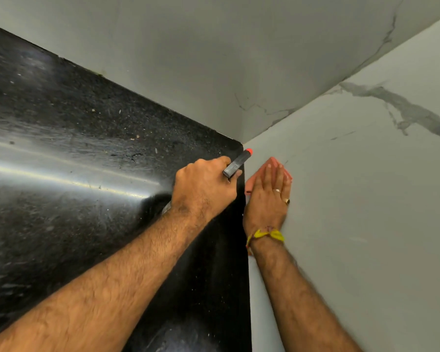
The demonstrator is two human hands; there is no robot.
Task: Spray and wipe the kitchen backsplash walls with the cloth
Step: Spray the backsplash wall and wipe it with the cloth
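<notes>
My right hand (267, 196) lies flat against the white marble-look backsplash wall (353, 199), pressing a salmon-pink cloth (286, 171) onto it just above the countertop edge. Only the cloth's edges show around the fingers. My left hand (205, 189) is closed around a spray bottle; its dark nozzle head with an orange tip (239, 162) points toward the corner where the two walls meet. The bottle's body is hidden under the hand.
A black speckled stone countertop (87, 161) fills the left, with glare streaks across it. A second grey-white wall (188, 59) runs along its far edge. Dark veins cross the right wall higher up (404, 107).
</notes>
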